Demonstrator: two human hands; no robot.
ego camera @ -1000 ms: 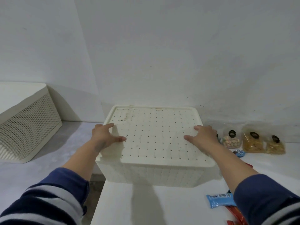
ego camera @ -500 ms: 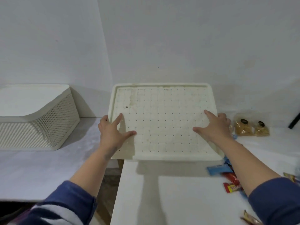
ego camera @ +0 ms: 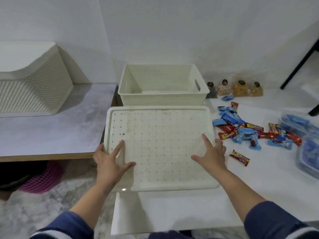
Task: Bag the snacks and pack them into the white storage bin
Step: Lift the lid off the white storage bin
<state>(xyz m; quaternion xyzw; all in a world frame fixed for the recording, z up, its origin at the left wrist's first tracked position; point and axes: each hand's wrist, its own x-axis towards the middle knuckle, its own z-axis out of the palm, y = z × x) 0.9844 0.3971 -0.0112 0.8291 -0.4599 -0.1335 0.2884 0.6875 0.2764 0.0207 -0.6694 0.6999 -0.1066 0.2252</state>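
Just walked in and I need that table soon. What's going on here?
A person is holding the white perforated plastic lid off the open white plastic storage bin, the left hand gripping its left edge and the right hand its right edge. The bin looks empty. The loose blue and red wrapped snacks lie on the white table to the right, so packing has not begun.
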